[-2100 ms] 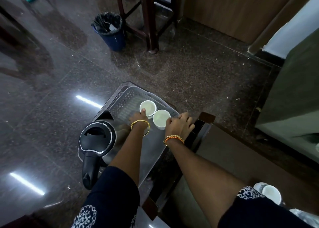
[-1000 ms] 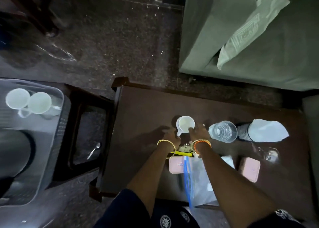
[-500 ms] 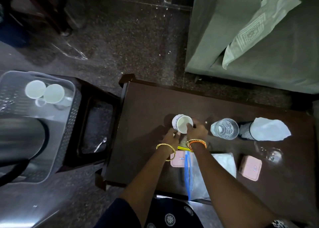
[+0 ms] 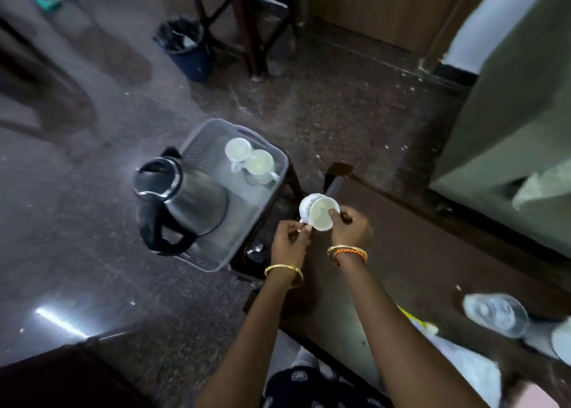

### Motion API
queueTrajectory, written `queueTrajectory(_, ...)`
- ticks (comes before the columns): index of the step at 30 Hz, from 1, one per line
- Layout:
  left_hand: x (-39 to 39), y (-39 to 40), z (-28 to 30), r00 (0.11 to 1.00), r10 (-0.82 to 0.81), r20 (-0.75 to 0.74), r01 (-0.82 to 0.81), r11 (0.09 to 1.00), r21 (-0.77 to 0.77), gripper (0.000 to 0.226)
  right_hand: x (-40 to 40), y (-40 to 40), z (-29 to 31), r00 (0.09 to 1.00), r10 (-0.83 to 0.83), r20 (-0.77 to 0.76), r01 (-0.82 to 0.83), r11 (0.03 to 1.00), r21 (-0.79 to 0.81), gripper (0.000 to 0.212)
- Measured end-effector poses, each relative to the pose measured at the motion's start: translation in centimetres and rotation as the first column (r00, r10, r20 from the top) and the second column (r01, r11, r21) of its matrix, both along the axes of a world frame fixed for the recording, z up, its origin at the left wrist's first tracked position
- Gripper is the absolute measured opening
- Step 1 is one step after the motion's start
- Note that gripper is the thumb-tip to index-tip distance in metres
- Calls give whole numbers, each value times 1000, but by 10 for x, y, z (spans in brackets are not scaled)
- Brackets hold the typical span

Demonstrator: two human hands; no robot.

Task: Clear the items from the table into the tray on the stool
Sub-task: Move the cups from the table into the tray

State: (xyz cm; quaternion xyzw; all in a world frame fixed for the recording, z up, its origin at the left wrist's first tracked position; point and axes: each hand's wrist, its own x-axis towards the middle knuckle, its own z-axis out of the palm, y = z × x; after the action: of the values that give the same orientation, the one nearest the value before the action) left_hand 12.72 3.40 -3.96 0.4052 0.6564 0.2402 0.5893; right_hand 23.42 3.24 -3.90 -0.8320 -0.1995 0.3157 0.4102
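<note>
While both hands hold it up, cup (image 4: 319, 214): tilted, above the gap between table (image 4: 432, 253) and tray (image 4: 216, 259).
Right hand (image 4: 350, 227): fingers pinch the cup's rim, thumb inside.
Left hand (image 4: 290, 240): fingertips curled at the cup's handle side, gripping it.
Tray: on the stool (image 4: 293, 185), holding a kettle (image 4: 182, 197) and two cups (image 4: 250, 160) at its far end.
Table: a glass (image 4: 496, 315) stands near its right end.

No readable text, label or number anywhere — the frame is too blurred.
</note>
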Motion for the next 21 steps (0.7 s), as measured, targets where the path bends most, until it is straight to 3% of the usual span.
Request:
queueTrajectory(4, -38, 61, 15, 925, 361, 116, -371, 925, 82, 17, -45, 85, 20, 978, 204, 51, -208, 976, 68, 18)
queueTrajectory(7, -52, 104, 16, 866, 481, 139, -498, 855, 144, 16, -74, 142, 26, 940, 325, 105, -335, 936, 105, 19)
queueTrajectory(9, -56, 126, 14, 867, 481, 134, -499, 840, 212, 14, -88, 176, 25, 921, 372, 117, -384, 917, 110, 18)
queueTrajectory(13, -57, 159, 2, 926, 374, 48, -369, 874, 316, 63, -114, 239, 9, 868, 466, 172, -479, 876, 44, 16)
queueTrajectory(15, -60, 174, -10, 938, 348, -5, -331, 896, 296, 71, -124, 261, -3, 844, 493, 210, -504, 863, 0, 15)
queueTrajectory(18, -73, 189, -28, 954, 269, -131, -251, 958, 139, 76, -133, 279, -16, 809, 523, 268, -509, 852, -122, 18)
queueTrajectory(21, -81, 196, -47, 965, 247, -94, -241, 968, 64, 76, -139, 294, -29, 759, 543, 359, -490, 840, -235, 20)
